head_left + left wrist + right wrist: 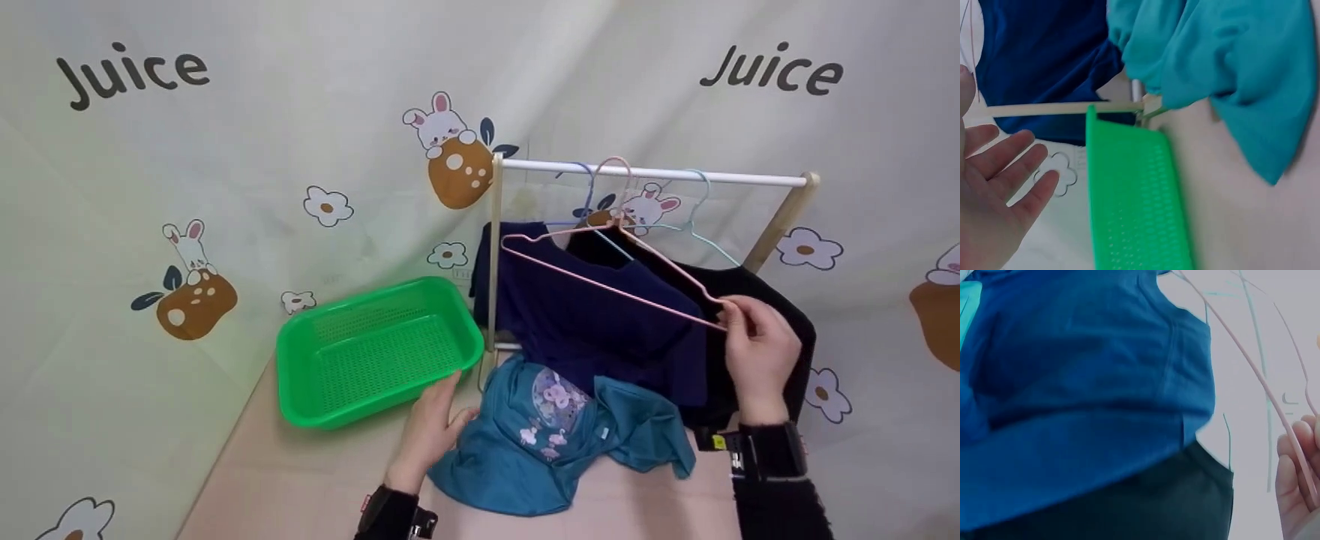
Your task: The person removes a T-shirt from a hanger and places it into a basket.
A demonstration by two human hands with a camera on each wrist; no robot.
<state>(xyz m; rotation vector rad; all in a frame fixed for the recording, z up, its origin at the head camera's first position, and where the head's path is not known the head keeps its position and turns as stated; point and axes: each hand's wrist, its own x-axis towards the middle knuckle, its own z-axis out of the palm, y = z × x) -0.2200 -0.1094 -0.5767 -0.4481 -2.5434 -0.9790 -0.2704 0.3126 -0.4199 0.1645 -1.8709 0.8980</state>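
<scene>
My right hand (761, 352) pinches the right end of a pink clothes hanger (607, 281), whose hook is up at the rack's white bar. In the right wrist view the hanger's thin pink rod (1258, 374) runs into the curled fingers (1292, 484). My left hand (433, 427) has its fingers spread, between the green basket and a teal shirt (517, 457) with a printed front. That shirt lies crumpled on the table below the rack. In the left wrist view the left hand (999, 185) shows an uncurled palm that holds nothing.
A green perforated basket (379, 360) stands left of the wooden rack (493, 262). From its white bar (720, 178) hang a navy shirt (600, 315) on a blue hanger (589, 191) and a black garment (780, 315) on a mint hanger (701, 202). A printed curtain (300, 97) stands behind.
</scene>
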